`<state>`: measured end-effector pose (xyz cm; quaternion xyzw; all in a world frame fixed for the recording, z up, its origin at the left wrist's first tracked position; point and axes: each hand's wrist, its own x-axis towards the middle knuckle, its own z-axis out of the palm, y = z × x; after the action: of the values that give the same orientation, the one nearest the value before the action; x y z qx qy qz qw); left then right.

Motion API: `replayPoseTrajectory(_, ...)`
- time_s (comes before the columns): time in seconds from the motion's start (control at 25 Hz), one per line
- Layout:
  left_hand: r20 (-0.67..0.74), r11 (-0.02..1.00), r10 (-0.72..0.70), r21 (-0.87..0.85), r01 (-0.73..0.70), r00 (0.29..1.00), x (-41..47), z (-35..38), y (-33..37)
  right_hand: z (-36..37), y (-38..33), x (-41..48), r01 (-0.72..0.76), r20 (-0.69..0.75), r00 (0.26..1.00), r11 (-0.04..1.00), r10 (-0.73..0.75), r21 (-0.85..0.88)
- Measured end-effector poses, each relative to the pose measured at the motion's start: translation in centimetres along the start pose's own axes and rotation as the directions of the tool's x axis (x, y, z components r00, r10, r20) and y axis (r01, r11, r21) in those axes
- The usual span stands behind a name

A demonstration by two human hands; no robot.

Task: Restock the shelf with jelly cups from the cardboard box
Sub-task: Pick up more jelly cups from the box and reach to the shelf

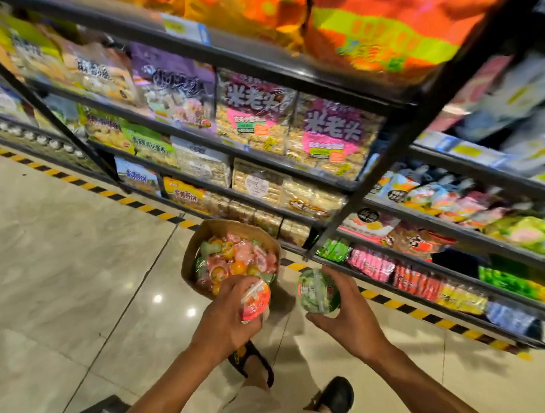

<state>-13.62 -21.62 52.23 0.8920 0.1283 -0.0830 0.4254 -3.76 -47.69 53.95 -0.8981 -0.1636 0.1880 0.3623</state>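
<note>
An orange cup [255, 302] is gripped in the left hand [225, 316], and a green cup [317, 292] is held in the right hand [349, 311]. More cups are heaped in the box [191, 255], which is set on the floor [81, 244] beside the shelf [390, 159].

Bright overhead light glares off the glossy floor [81, 244]; edges blur and bend.

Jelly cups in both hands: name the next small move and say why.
Probably carry the green jelly cup in the right hand to the shelf beside it. Each hand grips a cup; the left hand holds its red jelly cup over the cardboard box, farther from the shelf.
</note>
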Motion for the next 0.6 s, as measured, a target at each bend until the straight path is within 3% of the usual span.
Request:
replayPoseTrajectory(0.32,0.031,0.965,0.258,0.029,-0.259,0.966,-2.4,10.0,14.4,-11.9,8.6,-11.6,-0.009,-0.229,0.973,0.998,0.025,0.07)
replayPoseTrajectory(0.6,0.145,0.892,0.43,0.087,-0.444,0.891,-2.0,16.4,26.3,-21.6,14.1,-19.2,-0.081,-0.453,0.881,0.986,0.14,0.149)
